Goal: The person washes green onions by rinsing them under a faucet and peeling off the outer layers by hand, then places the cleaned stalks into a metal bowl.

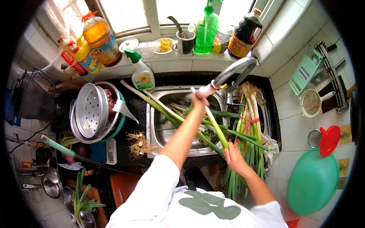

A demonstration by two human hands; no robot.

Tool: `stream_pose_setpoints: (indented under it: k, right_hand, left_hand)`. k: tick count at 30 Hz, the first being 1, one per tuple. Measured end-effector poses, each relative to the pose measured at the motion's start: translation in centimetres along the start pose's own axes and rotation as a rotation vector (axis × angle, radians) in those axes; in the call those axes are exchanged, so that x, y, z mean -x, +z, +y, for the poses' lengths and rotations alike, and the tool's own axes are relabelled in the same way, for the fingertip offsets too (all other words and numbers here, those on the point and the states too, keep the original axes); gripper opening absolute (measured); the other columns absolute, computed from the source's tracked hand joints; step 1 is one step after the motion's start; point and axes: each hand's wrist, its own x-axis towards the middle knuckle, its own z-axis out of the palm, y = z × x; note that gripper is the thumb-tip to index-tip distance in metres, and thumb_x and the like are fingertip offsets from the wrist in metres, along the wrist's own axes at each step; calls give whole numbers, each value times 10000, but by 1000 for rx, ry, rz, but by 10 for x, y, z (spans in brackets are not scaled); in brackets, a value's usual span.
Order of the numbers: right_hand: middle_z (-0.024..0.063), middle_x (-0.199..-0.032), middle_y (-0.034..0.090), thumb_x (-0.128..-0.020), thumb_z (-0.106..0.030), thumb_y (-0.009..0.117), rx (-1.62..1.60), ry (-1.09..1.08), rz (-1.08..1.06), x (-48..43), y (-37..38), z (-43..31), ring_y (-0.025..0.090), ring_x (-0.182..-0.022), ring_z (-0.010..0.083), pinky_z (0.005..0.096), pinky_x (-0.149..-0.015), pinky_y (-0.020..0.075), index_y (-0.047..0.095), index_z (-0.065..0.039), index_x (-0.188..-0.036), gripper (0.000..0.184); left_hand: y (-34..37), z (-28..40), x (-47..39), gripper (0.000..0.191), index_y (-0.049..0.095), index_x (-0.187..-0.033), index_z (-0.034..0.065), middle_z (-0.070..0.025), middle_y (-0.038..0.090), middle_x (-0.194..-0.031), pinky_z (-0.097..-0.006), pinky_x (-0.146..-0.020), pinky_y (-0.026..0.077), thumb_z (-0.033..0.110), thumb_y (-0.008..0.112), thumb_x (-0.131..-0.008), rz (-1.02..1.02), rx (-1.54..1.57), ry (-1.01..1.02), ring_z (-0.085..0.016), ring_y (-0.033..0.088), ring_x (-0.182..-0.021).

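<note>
My left hand (200, 100) closes around the white end of a long green onion (215, 124), right under the pink-and-white nozzle (207, 89) of the faucet (238, 68). Lower down, my right hand (235, 159) grips the same stalk at its green part. The stalk slants over the steel sink (151, 128). Beneath it, other long green onions (159, 107) lie across the basin, with loose leaves and trimmings inside. Right of the basin rests a bundle of rooted green onions (252, 111) bound with red ties (252, 120).
Left of the sink are cut root ends (140, 144), a perforated steamer pan (90, 111) in stacked bowls, a kitchen scale (111, 152) and a spray bottle (143, 75). Bottles, including green liquid (205, 32), line the sill. A green basin (312, 182) hangs at right.
</note>
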Motion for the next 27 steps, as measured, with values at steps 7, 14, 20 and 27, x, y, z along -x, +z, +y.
stream_pose_setpoints:
  k: [7,14,20,27]
  right_hand:
    - [281,-830,636,-1054,-143,470,-65,-46,93,-34,1,34,627,-712,466,527,-652,468,481,27,-1155,198]
    - [0,-778,509,-1104,-216,402,-647,-40,-319,-122,3,33,497,-574,106,302,-543,480,506,-81,-1189,191]
    - [77,-903,666,-1115,-302,425,-794,-7,-660,-230,-14,7,634,-649,133,298,-580,566,570,-41,-1262,333]
    - [37,-1005,699,-1040,-332,625,-244,-372,-460,-274,-8,9,624,-983,145,343,-876,507,682,3,-1120,349]
  left_hand:
    - [39,1,91,260,497,-911,98,-15,496,-654,-343,-450,410,312,548,-1050,-201,143,-396,-195,485,-487]
    - [-22,86,136,371,544,-1221,42,-108,698,-1092,-437,-914,542,384,519,-1079,-279,-109,-446,-256,687,-1047]
    - [-61,120,83,329,556,-1216,60,-108,689,-1161,-447,-818,555,349,582,-1062,-404,-19,-462,-239,691,-974]
    - [-75,179,53,334,379,-1264,-37,-271,597,-1318,-551,-957,599,226,496,-1094,-162,-58,-197,-421,668,-1142]
